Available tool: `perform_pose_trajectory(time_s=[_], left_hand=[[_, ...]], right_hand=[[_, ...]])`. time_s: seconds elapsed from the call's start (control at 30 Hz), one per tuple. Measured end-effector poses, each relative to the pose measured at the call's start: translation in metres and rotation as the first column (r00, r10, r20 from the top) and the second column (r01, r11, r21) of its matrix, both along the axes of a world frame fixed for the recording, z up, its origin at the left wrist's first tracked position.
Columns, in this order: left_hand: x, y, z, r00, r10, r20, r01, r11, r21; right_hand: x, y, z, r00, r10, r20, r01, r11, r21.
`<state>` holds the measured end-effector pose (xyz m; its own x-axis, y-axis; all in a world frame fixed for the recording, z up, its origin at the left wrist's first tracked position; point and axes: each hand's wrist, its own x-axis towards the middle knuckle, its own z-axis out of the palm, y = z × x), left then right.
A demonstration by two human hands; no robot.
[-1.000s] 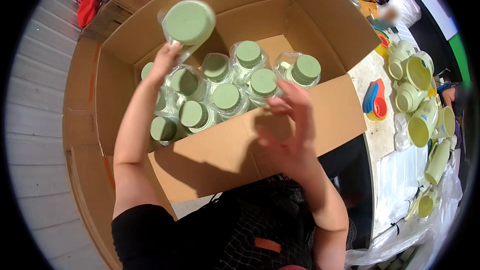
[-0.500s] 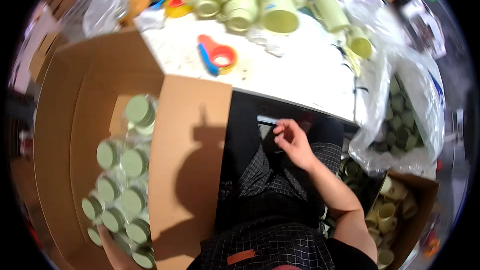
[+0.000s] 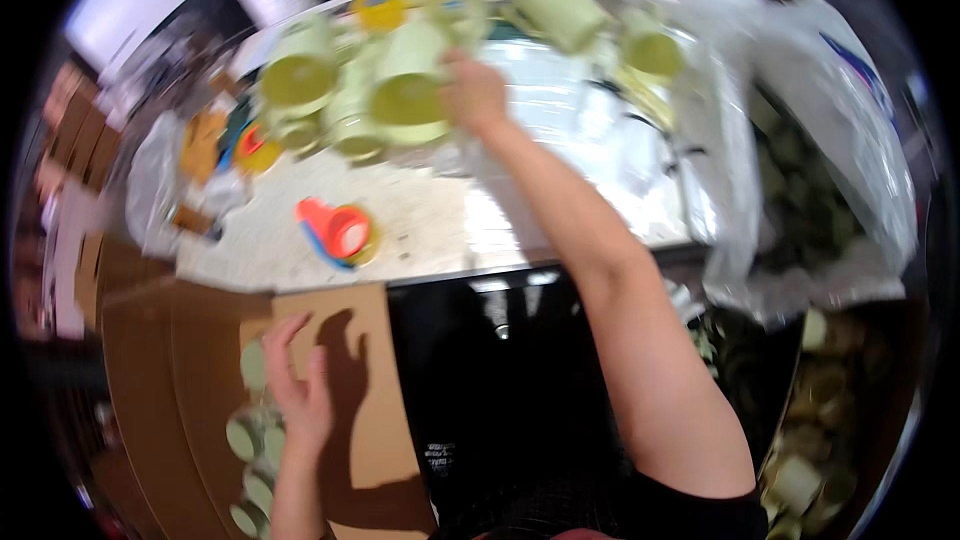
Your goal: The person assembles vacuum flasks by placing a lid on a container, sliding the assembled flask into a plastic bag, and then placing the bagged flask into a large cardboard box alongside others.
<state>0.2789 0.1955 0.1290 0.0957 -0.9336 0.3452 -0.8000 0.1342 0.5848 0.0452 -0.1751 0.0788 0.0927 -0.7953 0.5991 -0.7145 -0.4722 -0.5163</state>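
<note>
On the table, my right hand (image 3: 475,95) is closed at the right side of a large pale green mug (image 3: 408,90), which lies with its mouth toward me. Blur hides exactly where the fingers grip. Several more pale green mugs (image 3: 300,65) stand and lie around it. My left hand (image 3: 300,390) is raised over the cardboard box (image 3: 345,380) at lower left, thumb and fingers apart, holding nothing. Below and beside it, round green cup ends (image 3: 245,435) show inside that box, arranged in rows.
A red and blue tape dispenser (image 3: 335,230) lies near the table's front edge. To the right stand a clear plastic bag (image 3: 735,240) of dark green pieces and a box of pale cups (image 3: 795,485). A yellow tape roll (image 3: 380,8) sits behind the mugs.
My right hand has gone from over my lap up to the mug on the table. My left hand has risen out from among the cups in the box. The view has tilted up.
</note>
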Motion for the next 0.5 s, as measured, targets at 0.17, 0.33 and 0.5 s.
perform_pose_trajectory(time_s=[0.17, 0.33, 0.5], left_hand=[[-0.118, -0.098, -0.024, 0.318, 0.23, -0.92, 0.104, 0.956, 0.275], [-0.155, -0.085, -0.055, 0.492, 0.155, -0.857, 0.004, 0.984, 0.18], [-0.155, -0.076, -0.052, 0.673, 0.115, -0.731, 0.011, 0.986, 0.166]], right_hand=[[-0.035, 0.18, 0.027, 0.926, 0.376, -0.029, -0.368, 0.919, 0.14], [-0.229, 0.249, 0.001, 0.92, -0.121, 0.372, -0.069, 0.886, 0.459], [-0.484, 0.176, -0.013, 0.687, -0.725, 0.047, 0.725, 0.688, 0.022]])
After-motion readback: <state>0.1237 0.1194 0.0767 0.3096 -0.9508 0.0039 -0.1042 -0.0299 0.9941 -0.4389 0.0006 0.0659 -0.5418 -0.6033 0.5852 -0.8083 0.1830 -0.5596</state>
